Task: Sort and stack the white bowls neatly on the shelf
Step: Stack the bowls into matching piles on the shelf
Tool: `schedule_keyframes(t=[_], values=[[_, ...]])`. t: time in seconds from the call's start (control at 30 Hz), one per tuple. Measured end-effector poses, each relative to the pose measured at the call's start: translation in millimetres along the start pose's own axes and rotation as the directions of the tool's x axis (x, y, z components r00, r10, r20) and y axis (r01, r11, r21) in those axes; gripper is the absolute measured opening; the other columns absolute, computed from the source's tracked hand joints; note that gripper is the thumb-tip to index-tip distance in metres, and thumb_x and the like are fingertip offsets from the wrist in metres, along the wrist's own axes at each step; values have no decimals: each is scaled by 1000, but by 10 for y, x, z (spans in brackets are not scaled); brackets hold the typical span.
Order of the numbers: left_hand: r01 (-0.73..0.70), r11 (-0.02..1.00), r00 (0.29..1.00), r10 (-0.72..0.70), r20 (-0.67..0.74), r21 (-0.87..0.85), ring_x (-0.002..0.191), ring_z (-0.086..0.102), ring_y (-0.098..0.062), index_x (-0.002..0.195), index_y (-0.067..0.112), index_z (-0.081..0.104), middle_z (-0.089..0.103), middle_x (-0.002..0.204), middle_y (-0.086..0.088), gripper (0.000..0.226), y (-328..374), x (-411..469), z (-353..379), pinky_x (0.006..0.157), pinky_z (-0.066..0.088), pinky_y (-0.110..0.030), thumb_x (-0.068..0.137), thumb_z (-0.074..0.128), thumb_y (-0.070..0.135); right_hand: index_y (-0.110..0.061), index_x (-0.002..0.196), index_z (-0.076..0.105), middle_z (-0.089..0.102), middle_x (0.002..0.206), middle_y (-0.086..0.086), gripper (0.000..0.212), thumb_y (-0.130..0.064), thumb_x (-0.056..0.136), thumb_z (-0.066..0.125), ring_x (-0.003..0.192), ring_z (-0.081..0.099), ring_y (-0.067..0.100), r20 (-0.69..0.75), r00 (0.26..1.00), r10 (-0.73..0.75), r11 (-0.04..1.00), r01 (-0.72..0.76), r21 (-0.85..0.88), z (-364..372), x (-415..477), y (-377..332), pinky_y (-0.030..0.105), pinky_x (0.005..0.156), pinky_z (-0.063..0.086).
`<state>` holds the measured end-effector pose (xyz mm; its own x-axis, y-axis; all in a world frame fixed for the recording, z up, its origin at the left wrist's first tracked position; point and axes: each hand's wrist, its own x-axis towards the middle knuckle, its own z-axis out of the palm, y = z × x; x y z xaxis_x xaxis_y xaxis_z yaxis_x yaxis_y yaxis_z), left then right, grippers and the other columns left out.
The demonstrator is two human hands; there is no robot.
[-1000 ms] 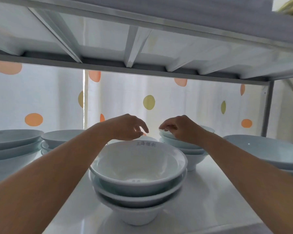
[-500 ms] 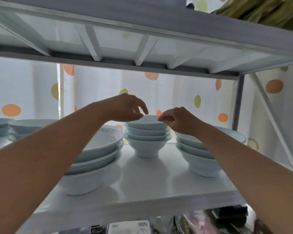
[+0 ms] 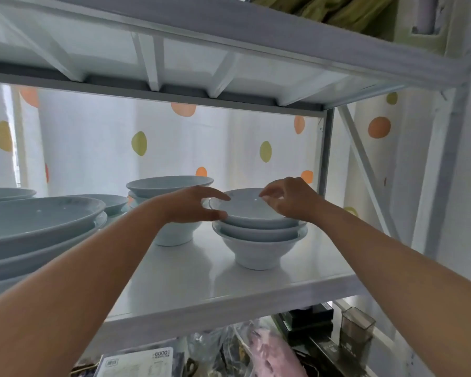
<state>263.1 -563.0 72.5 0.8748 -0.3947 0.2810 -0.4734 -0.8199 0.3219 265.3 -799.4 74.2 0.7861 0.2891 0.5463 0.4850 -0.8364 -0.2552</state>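
Note:
On the white shelf board (image 3: 229,281), a stack of three white bowls (image 3: 259,240) stands at the right. My left hand (image 3: 193,204) grips the left rim of its top bowl (image 3: 245,210), index finger over the rim and thumb under it. My right hand (image 3: 288,198) holds the bowl's right side with curled fingers over the rim. The top bowl sits slightly askew on the two below. A second stack of smaller bowls (image 3: 169,186) stands behind my left hand, partly hidden by it.
Wide shallow bowls (image 3: 38,219) are stacked at the left, reaching the shelf's front. The upper shelf (image 3: 229,36) hangs low overhead. A metal post (image 3: 325,148) and a diagonal brace (image 3: 365,164) bound the right end. Bags and boxes (image 3: 256,349) fill the shelf below.
Both hands moved from the small middle stack rightwards to the right-hand stack and now hold its top bowl. The view has swung right and tilted up.

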Motion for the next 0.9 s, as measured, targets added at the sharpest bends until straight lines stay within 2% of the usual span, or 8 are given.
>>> schedule_keyframes(t=[0.13,0.27,0.37,0.47,0.6,0.7,0.83,0.9], values=[[75,960,987,-33,156,-270,90,55,-12,125,48,50,46,127,3,54,6,-36,61,82,51,-25,75,72,47,-14,104,70,69,111,1,21,-17,89,56,104,61,17,-64,983,172,983,-167,69,-12,-44,59,20,88,42],[74,952,983,-20,182,-296,73,54,-8,121,39,50,49,114,1,61,72,17,258,65,49,-20,68,80,43,-15,101,71,68,110,1,24,-16,89,51,99,56,15,-95,945,313,946,-300,126,11,-150,105,22,85,38],[47,964,996,-24,92,-262,85,56,-15,107,25,54,58,101,-4,59,117,90,381,71,48,-26,62,81,51,-10,102,72,68,111,3,27,-15,91,48,99,54,17,-139,911,387,915,-361,180,71,-200,124,24,85,38],[34,965,999,-26,34,-260,86,53,-14,103,15,56,58,97,-4,54,136,138,427,68,44,-23,67,79,48,-7,100,72,68,110,4,30,-13,92,44,93,52,15,-186,896,403,906,-361,221,115,-201,133,22,81,37],[18,961,999,-7,42,-276,88,49,-13,103,16,53,50,86,6,49,183,268,465,63,40,-17,71,78,42,-5,99,71,68,106,6,30,-13,92,43,90,53,16,-228,875,426,894,-371,251,133,-157,244,23,78,37],[18,965,999,-9,34,-263,79,46,-8,102,18,51,45,81,10,48,250,385,511,62,39,-16,71,77,44,-3,93,71,70,103,10,31,-16,92,43,90,56,19,-251,861,442,889,-384,249,143,-125,407,25,79,38],[11,957,1000,-8,14,-289,88,48,-11,105,21,47,49,92,9,57,339,677,678,65,41,-20,66,82,42,4,93,69,69,103,16,31,-12,93,42,94,59,27,-312,840,444,892,-382,240,141,-36,749,27,81,40],[8,947,1000,-11,-8,-320,87,49,-11,103,22,46,49,91,11,60,366,849,815,64,42,-20,60,86,39,3,91,69,69,102,13,32,-11,93,40,88,56,23,-364,810,461,882,-370,293,156,18,938,26,78,37]])
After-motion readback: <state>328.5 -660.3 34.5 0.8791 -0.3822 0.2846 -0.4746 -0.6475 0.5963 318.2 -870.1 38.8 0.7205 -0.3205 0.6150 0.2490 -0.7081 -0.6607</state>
